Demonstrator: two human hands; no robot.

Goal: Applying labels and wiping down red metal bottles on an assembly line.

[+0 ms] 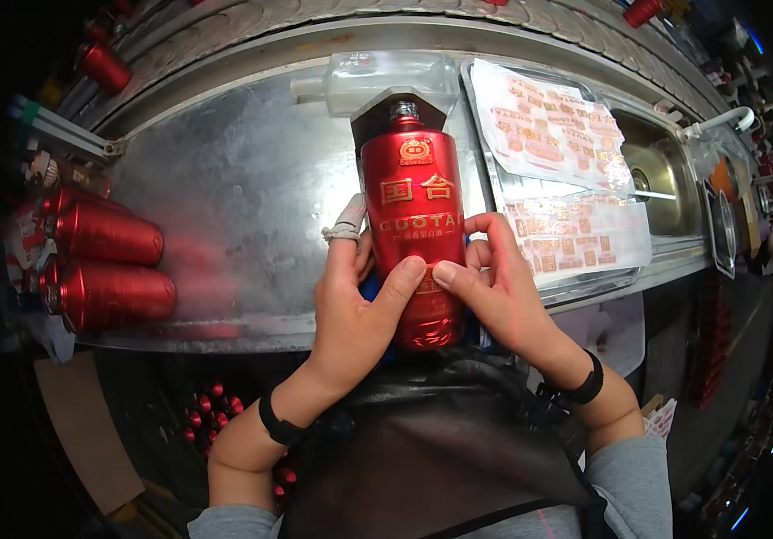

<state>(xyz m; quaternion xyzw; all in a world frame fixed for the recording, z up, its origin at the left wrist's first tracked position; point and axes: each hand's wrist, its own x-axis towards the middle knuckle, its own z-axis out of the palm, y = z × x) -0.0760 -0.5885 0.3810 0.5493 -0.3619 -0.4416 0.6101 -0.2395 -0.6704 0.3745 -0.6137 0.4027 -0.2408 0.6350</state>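
Note:
A glossy red bottle (413, 198) with raised gold lettering and a gold emblem stands with its neck away from me, in the middle of the metal table. My left hand (351, 301) is closed round its left side, a white wrap on one finger. From the right, my right hand (499, 287) grips the same bottle. Both thumbs press side by side on a small gold patch low on its front. Behind the neck is a dark angular piece (370, 119). The fingers behind the bottle are partly hidden.
A clear glass bottle (391, 83) lies beyond the red one. To the right, sheets of gold-and-red decals (544, 130) rest on a metal tray (487, 144), beside a sink (660, 193). Several red bottles (117, 295) lie at the left. A conveyor (315, 18) runs along the back.

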